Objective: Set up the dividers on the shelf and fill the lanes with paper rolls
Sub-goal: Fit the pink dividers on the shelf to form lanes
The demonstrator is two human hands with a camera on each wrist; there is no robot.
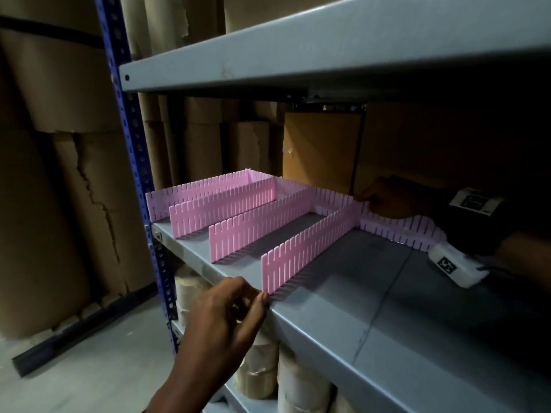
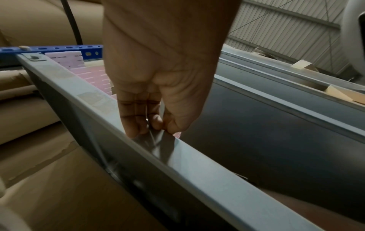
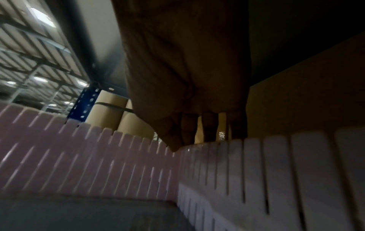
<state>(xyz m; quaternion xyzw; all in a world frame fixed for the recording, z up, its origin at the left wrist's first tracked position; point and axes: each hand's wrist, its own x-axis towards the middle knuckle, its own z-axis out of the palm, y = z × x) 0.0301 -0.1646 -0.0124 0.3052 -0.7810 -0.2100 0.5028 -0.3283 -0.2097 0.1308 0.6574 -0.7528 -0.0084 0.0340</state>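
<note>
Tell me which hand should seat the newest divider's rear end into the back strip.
Right. The right hand already pinches the joint where the nearest divider meets the back strip. The left hand only steadies that divider's front end at the shelf edge.

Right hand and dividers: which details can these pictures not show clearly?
- Right hand: head view too dark; grip on the back divider unclear.
- Nearest divider: left wrist view, the left hand covers nearly all.
- Divider joint: right wrist view blurred.
</note>
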